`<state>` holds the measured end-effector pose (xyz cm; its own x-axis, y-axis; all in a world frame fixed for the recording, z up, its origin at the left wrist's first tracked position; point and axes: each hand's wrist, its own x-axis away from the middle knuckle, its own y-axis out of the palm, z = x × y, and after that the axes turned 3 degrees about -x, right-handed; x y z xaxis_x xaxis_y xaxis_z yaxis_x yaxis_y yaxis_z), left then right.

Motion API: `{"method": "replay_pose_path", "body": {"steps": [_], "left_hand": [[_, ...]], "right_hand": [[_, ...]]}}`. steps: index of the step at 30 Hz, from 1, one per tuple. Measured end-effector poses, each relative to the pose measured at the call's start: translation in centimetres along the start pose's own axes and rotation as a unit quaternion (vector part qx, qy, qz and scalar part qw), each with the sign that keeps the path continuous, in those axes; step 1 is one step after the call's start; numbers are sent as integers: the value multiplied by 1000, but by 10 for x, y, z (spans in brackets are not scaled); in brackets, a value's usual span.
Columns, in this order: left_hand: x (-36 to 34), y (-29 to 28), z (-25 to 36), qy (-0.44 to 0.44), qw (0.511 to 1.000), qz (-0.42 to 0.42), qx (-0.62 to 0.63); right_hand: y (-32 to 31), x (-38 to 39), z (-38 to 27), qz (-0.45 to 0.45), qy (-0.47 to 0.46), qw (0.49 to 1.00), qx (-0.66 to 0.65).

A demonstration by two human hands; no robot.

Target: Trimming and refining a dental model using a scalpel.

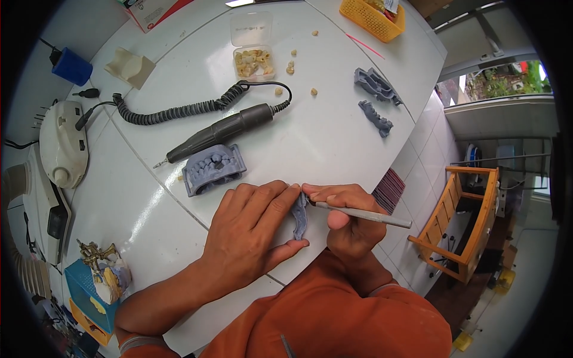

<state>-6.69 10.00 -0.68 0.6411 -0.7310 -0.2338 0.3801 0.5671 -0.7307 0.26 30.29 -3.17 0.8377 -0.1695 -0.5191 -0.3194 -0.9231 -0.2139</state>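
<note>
I logged: grey dental arch model, long axis near-to-far, pinched in my left hand; right hand closed around a carving tool, tip touching it.

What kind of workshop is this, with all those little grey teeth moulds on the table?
Most likely a dental lab bench: grey jaw models lie on the white table, beside a corded rotary handpiece and a clear box of loose tooth pieces.
</note>
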Motion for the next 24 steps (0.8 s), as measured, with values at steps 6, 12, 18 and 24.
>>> {"method": "replay_pose_path", "body": {"steps": [6,12,18,24], "left_hand": [[0,1,0,-1,1000,-3,-1],[0,2,-1,1,1000,0,2],[0,2,-1,2,1000,2,4],[0,2,-2,3,1000,-1,3]], "right_hand": [[5,5,0,55,41,995,-69],[3,5,-1,41,40,997,-53],[4,4,-2,39,37,998,-45],[1,2,-1,25,22,999,-26]]}}
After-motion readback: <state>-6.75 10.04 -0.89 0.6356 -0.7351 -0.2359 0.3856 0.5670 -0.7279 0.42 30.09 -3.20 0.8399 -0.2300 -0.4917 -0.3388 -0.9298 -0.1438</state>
